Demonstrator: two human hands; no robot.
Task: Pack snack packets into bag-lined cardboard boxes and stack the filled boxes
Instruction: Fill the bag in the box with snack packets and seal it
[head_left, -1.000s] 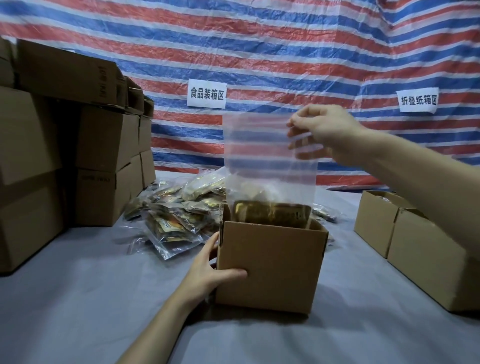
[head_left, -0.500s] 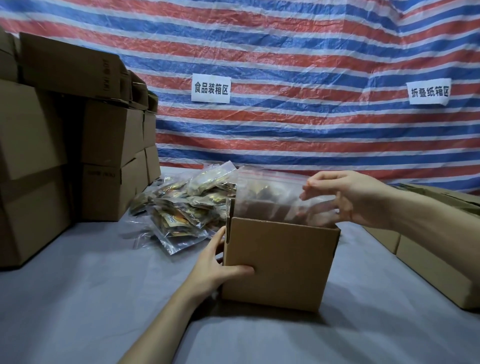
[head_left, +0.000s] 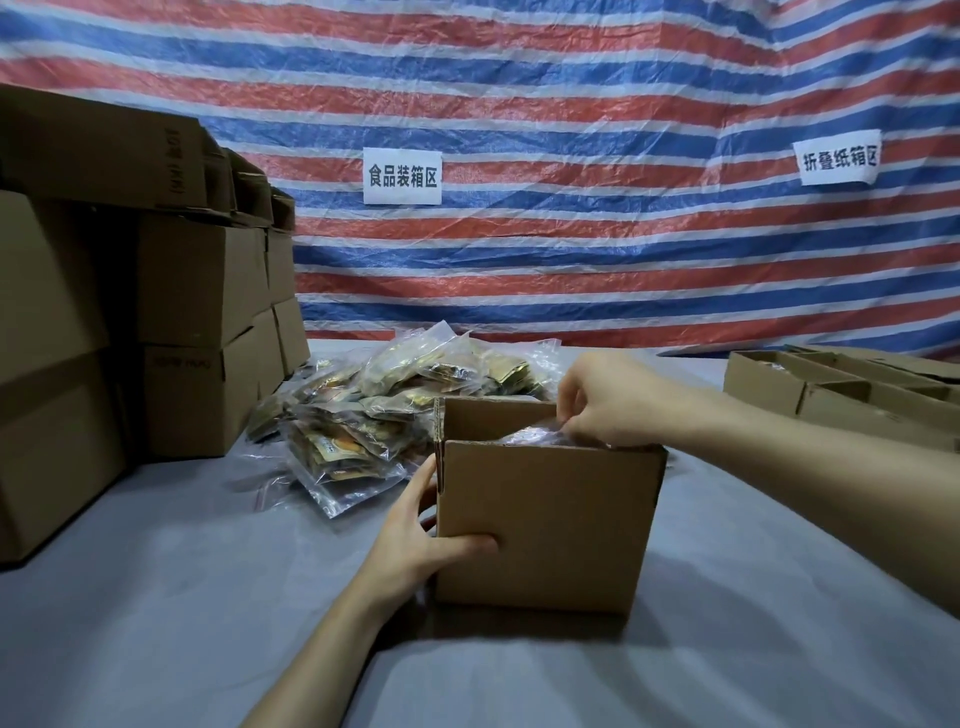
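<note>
An open cardboard box (head_left: 545, 525) stands on the grey table in front of me. My left hand (head_left: 421, 545) grips its left front corner, thumb across the front face. My right hand (head_left: 602, 405) reaches over the box's top and pinches the clear plastic bag (head_left: 530, 436), which is pushed down inside the box; only a crumpled bit shows above the rim. Behind the box lies a pile of snack packets (head_left: 395, 400) in clear wrappers.
Stacked closed cardboard boxes (head_left: 197, 332) fill the left side. Open boxes (head_left: 831, 389) sit at the right edge of the table. A striped tarp with two paper signs (head_left: 402, 176) hangs behind.
My right hand has pushed the clear bag down from high above the box into it. The left hand has kept its hold on the box corner.
</note>
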